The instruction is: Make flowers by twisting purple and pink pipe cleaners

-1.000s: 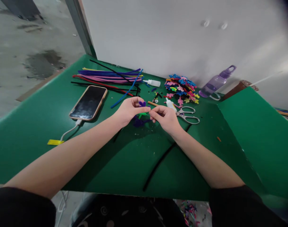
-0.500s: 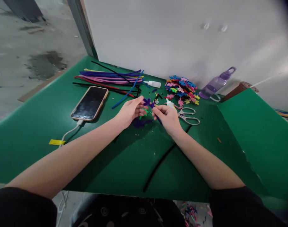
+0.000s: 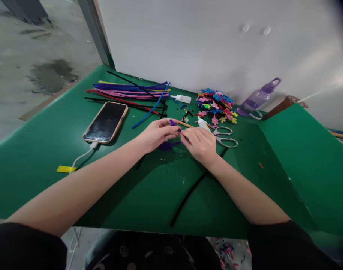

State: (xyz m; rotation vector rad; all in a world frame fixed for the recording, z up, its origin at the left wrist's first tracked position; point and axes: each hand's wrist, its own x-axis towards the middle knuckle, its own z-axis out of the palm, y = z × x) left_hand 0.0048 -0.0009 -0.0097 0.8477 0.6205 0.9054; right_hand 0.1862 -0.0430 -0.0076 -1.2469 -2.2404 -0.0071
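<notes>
Between my fingertips is a purple pipe-cleaner flower (image 3: 172,122), partly hidden by the fingers. My left hand (image 3: 158,135) pinches it from the left, and my right hand (image 3: 199,145) grips its lower part, fingertips nearly touching the left thumb. A thin wooden stick (image 3: 185,124) pokes out just above my right hand; whether the hand holds it I cannot tell. Beneath the hands, a second purple pipe-cleaner shape (image 3: 166,146) lies on the green table (image 3: 149,195). A white glue bottle (image 3: 202,123) and grey-handled scissors (image 3: 227,141) lie just beyond my right hand.
Pipe cleaners (image 3: 126,90) lie bundled at the back left, beside a phone (image 3: 106,123) on a cable. Another glue bottle (image 3: 184,99) lies near a pile of colourful pipe-cleaner flowers (image 3: 214,103). A purple water bottle (image 3: 255,99) leans behind a green panel (image 3: 312,157).
My right hand has turned over and moved closer to the left fingers. My left fingers have closed further round the purple flower, covering most of its petals.
</notes>
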